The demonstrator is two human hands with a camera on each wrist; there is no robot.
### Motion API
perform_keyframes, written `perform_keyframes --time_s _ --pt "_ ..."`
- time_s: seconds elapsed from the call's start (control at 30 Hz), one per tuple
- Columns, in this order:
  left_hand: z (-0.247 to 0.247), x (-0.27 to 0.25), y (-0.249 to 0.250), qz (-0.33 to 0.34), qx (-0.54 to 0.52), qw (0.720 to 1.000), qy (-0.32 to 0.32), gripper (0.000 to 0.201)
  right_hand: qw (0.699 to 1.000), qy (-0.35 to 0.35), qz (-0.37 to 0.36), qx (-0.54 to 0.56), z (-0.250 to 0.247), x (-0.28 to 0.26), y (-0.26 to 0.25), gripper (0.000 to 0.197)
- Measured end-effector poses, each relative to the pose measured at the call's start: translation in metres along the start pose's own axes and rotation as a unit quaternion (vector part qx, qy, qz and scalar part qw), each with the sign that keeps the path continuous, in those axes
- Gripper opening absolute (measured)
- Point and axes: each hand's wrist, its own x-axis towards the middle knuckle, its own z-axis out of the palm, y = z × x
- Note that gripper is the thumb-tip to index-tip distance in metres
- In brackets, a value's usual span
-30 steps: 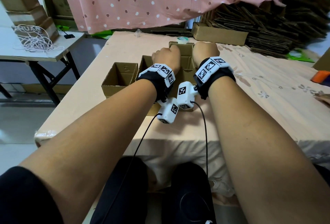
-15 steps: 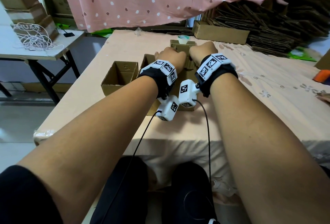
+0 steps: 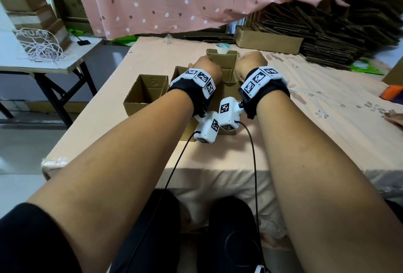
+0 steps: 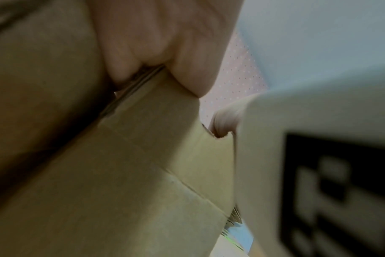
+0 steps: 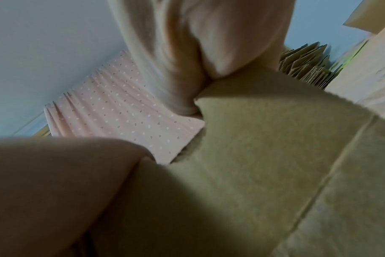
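An open brown cardboard box [image 3: 226, 76] stands mid-table with its flaps up. My left hand [image 3: 207, 66] is on its left side. In the left wrist view, the left hand's fingers [image 4: 156, 43] curl over the edge of a cardboard flap [image 4: 143, 156]. My right hand [image 3: 250, 63] is on the box's right side. In the right wrist view, the right hand's fingers [image 5: 198, 52] pinch the top of a flap [image 5: 264, 139]. From the head view both sets of fingertips are hidden behind the knuckles and wrist bands.
A second open box [image 3: 146, 92] stands to the left, and another is partly hidden behind my left wrist. A tape roll [image 3: 223, 46] and a long box [image 3: 268, 39] lie farther back, with stacks of flat cardboard [image 3: 338, 33] at the right. A side table [image 3: 65, 63] carrying string stands on the left.
Both hands stay on the same box and have only edged slightly forward. The box has not visibly moved.
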Motion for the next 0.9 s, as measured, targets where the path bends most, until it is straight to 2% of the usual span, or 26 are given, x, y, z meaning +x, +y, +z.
perform_keyframes --time_s 0.17,0.27,0.47,0.57,0.67,0.73,0.9 --pt "0.010 0.014 -0.002 -0.021 0.005 0.999 0.026 0.030 1.000 0.005 0.008 -0.012 0.001 0.001 0.000 0.031" --pt "0.009 0.013 -0.002 -0.013 0.015 0.999 0.035 0.030 0.999 0.030 0.017 -0.029 0.004 0.002 -0.001 0.029" --pt "0.008 0.013 -0.002 0.008 0.034 0.999 0.036 0.029 0.998 0.034 0.001 -0.056 0.007 -0.003 -0.002 0.031" --pt "0.009 0.015 -0.004 0.004 0.018 0.999 0.042 0.031 0.987 0.048 -0.084 -0.131 0.014 -0.011 -0.004 0.030" --pt "0.010 0.019 -0.008 0.004 0.002 0.999 0.038 0.032 0.951 0.113 -0.214 -0.193 0.022 -0.022 -0.002 0.033" --pt "0.008 0.021 -0.009 0.006 -0.004 0.999 0.039 0.032 0.934 0.122 -0.246 -0.229 0.022 -0.026 0.002 0.033" --pt "0.007 0.019 -0.006 0.026 0.014 0.999 0.032 0.032 0.916 0.073 -0.286 -0.273 0.016 -0.028 0.017 0.028"
